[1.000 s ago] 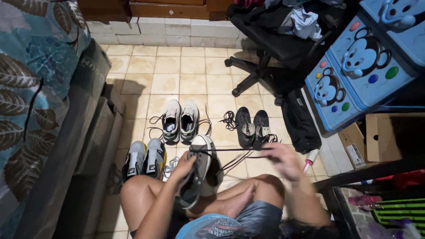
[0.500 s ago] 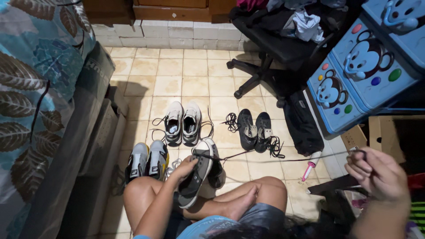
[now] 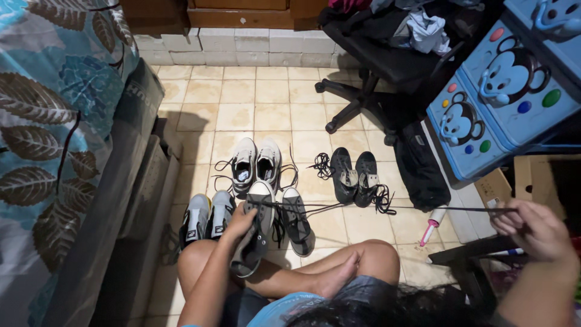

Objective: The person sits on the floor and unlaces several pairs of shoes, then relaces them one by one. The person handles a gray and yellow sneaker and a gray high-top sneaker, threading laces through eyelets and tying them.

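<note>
I sit cross-legged on a tiled floor. My left hand (image 3: 240, 221) grips a grey canvas sneaker (image 3: 255, 233), toe pointing away, resting on my knee. A black shoelace (image 3: 387, 208) runs taut from that sneaker out to my right hand (image 3: 532, 230), which pinches its end far to the right. The matching grey sneaker (image 3: 296, 221) lies on the floor just right of the held one.
Three more pairs stand ahead: white sneakers (image 3: 255, 162), black shoes (image 3: 355, 175) with loose laces, grey-blue sneakers (image 3: 206, 215). A bed with leaf-print cover (image 3: 54, 133) borders the left. An office chair (image 3: 375, 66), blue plastic drawers (image 3: 502, 91), a black bag (image 3: 423, 166) and a cardboard box (image 3: 532, 178) crowd the right.
My right hand has pulled the lace from near the sneaker far out to the right, drawing it taut. The left hand keeps hold of the sneaker.
</note>
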Motion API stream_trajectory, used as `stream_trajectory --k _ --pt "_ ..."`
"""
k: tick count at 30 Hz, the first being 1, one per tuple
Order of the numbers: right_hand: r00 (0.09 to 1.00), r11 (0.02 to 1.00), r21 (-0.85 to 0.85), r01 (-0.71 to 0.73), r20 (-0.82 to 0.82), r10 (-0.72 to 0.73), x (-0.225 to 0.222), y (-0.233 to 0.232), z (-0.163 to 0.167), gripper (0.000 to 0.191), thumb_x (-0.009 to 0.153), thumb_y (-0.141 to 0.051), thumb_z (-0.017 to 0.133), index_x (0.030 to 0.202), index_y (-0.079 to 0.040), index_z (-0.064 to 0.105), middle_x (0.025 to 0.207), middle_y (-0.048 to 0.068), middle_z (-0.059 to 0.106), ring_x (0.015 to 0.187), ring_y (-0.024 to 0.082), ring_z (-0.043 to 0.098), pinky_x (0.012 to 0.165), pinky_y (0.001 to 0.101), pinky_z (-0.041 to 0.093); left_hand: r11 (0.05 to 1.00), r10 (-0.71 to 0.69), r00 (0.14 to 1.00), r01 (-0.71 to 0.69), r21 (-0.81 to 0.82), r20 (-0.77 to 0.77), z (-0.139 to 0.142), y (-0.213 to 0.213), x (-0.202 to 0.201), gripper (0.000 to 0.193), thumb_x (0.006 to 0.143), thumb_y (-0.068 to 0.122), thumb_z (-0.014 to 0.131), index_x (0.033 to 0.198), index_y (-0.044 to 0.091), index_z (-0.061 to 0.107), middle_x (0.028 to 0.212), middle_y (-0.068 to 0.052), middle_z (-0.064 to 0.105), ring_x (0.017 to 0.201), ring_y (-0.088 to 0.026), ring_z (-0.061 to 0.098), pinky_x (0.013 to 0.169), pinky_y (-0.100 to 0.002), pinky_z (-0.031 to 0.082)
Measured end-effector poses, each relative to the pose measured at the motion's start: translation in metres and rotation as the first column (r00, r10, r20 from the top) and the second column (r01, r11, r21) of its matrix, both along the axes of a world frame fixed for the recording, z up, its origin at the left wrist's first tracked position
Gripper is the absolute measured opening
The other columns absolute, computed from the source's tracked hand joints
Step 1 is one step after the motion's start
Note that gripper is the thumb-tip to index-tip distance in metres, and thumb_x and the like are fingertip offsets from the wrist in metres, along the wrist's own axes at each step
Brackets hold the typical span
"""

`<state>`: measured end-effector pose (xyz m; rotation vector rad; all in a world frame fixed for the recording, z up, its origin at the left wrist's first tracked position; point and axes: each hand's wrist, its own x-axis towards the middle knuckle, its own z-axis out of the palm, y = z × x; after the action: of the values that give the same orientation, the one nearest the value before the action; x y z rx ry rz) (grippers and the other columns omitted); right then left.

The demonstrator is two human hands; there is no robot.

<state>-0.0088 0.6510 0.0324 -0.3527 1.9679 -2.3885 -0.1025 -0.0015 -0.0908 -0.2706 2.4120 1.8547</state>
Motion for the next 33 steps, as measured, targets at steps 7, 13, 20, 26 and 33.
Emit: stream_trajectory --k 7,13,20,26,33 --pt "0.989 0.867 -0.498 0.018 -0.121 -0.09 0.034 0.019 -0.004 0.045 0.118 -0.019 0.05 0.073 -0.013 0.046 0.067 -0.004 0.045 0.065 0.011 0.048 0.072 0.0314 0.042 1.0 -0.013 1.0 0.013 0.019 0.001 0.006 -0.005 -0.009 0.055 0.092 0.027 0.067 0.137 0.0 0.053 0.121 -0.018 0.07 0.111 -0.027 0.067 0.097 -0.035 0.051" --pt "0.961 0.726 -0.687 0.022 -0.186 -0.205 0.037 0.007 -0.006 0.03 0.107 -0.007 0.052 0.079 -0.013 0.045 0.078 -0.004 0.044 0.075 0.007 0.045 0.071 0.0202 0.037 0.994 -0.06 0.998 0.058 -0.092 -0.029 0.013 0.014 -0.006 0.054 0.092 0.039 0.069 0.133 0.005 0.059 0.119 -0.017 0.071 0.11 -0.025 0.066 0.097 -0.034 0.049" --pt "0.962 0.82 -0.542 0.185 -0.069 -0.263 0.027 -0.051 -0.014 0.025 0.122 -0.025 0.06 0.103 -0.007 0.059 0.101 0.003 0.059 0.089 0.014 0.055 0.08 0.0284 0.044 0.987 -0.156 0.987 0.157 0.015 -0.047 0.006 0.041 -0.01 0.055 0.096 0.046 0.063 0.125 -0.001 0.063 0.11 -0.017 0.075 0.102 -0.023 0.069 0.093 -0.034 0.053" --pt "0.981 0.877 -0.463 0.128 0.19 -0.042 -0.074 -0.137 -0.022 0.017 0.114 -0.01 0.067 0.127 -0.003 0.059 0.115 0.008 0.062 0.094 0.013 0.059 0.082 0.0233 0.048 0.944 -0.321 0.94 0.308 0.12 0.116 -0.005 0.072 -0.001 0.056 0.096 0.047 0.061 0.126 0.0 0.064 0.109 -0.012 0.075 0.1 -0.02 0.067 0.091 -0.032 0.052" --pt "0.96 0.939 -0.223 0.263 -0.034 -0.278 -0.057 -0.229 -0.08 0.021 0.093 -0.006 0.073 0.11 0.004 0.065 0.097 0.01 0.067 0.085 0.02 0.064 0.079 0.0327 0.053 0.928 -0.372 0.904 0.36 0.094 0.21 -0.021 0.086 0.013 0.058 0.097 0.051 0.058 0.124 0.0 0.065 0.108 -0.013 0.074 0.098 -0.02 0.066 0.09 -0.032 0.052"
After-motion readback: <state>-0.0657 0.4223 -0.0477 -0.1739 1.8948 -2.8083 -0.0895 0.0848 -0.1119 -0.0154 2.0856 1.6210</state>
